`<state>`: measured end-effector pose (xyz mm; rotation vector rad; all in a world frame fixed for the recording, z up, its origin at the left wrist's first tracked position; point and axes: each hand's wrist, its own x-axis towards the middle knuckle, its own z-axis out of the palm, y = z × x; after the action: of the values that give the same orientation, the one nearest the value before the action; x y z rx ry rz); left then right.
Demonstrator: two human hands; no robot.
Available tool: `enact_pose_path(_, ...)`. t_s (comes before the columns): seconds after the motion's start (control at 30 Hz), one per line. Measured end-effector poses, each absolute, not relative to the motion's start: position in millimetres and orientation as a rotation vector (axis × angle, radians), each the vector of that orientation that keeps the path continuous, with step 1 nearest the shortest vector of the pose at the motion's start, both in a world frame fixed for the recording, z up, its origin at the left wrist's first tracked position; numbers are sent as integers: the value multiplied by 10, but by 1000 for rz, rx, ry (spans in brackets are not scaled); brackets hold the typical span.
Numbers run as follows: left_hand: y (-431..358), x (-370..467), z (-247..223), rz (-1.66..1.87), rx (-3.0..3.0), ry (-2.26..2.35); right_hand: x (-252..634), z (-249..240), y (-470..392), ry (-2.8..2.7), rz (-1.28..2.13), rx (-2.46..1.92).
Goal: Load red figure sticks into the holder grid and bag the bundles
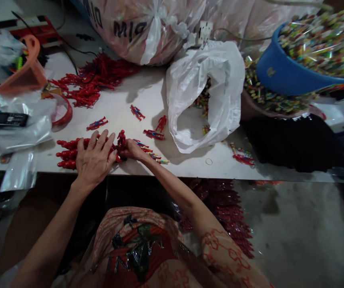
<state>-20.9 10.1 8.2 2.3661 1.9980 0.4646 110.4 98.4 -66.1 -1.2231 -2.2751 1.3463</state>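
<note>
My left hand (95, 160) lies flat over rows of red toy figures (66, 154) near the table's front edge, its fingers spread. Close beside it, my right hand (133, 151) pinches a small red toy figure (121, 137) that stands upright; its lower end is hidden by my fingers. Just past my right hand lie several small candy sticks (156, 157), partly covered by the wrist. Red-and-blue figures (137, 112) are scattered beyond both hands, one of them (97, 123) just above my left fingers.
A white plastic bag (179, 108) gapes open to the right, with coloured sticks inside. Behind it stands a blue basin (268, 72) heaped with wrapped sticks. A pile of red figures (99, 76), a red tape roll (66, 114), a phone (5, 119) and an orange basket (36, 76) are at left.
</note>
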Motion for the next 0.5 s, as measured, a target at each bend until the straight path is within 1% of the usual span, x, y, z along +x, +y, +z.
enact_pose_path(0.1,106,-201,112,428,2342,1994,1047,-594,934,-2578,955,-1208)
enact_pose_path(0.17,107,-198,126,424,2338,2000,1082,-530,896,-2708,840,-1206)
enact_pose_path(0.27,105,-198,137,401,2328,2010,1347,-387,910,-2726,818,-1290)
enact_pose_path(0.37,102,-207,125,410,2322,2003,1794,-234,992,-2669,755,-1593)
enact_pose_path(0.43,100,-220,103,447,2332,1990,2043,-181,1025,-2760,783,-1749)
enact_pose_path(0.5,99,-236,75,487,2342,1976,2176,-180,1023,-2857,791,-1782)
